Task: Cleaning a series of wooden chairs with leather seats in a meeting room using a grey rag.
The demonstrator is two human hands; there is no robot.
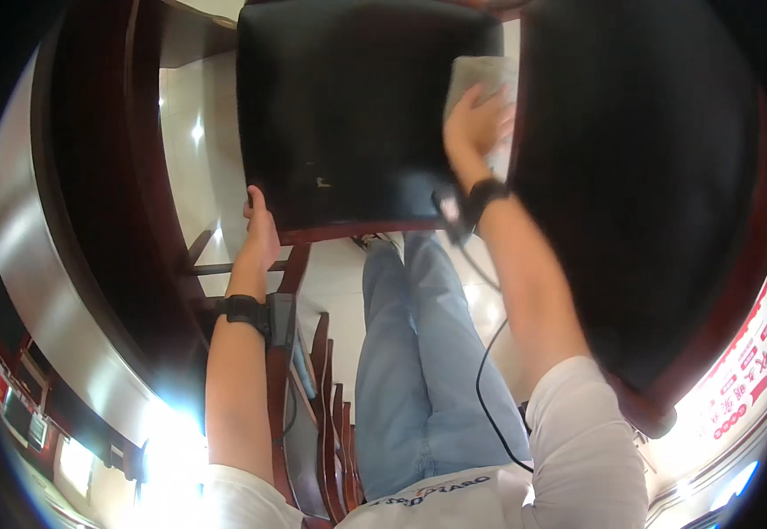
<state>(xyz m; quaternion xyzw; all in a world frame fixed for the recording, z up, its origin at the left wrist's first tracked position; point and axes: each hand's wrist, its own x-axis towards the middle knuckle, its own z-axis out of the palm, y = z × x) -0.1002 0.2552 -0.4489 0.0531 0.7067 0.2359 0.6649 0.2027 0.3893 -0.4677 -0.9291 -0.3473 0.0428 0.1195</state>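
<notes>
A black padded chair seat (pixel 357 125) with a reddish wooden rim lies before me; its upholstery has a small pale torn spot near the front. My left hand (pixel 261 228) grips the seat's near left corner, thumb on top; its other fingers are mostly hidden. At the seat's right edge, my right hand (pixel 479 122) is spread over a pale cloth (pixel 476 71), which it holds against the side. The fingers and cloth are blurred. Both wrists wear black bands, and a dark cable (pixel 483 390) runs below the right one.
A large dark padded panel (pixel 635 165) with a wooden edge rises close on the right. Dark wooden furniture (pixel 99 165) curves along the left. Several wooden chair parts (pixel 324 397) stand beside my legs (pixel 410 357) on the glossy tile floor (pixel 334 271). A banner with writing (pixel 740 370) shows at right.
</notes>
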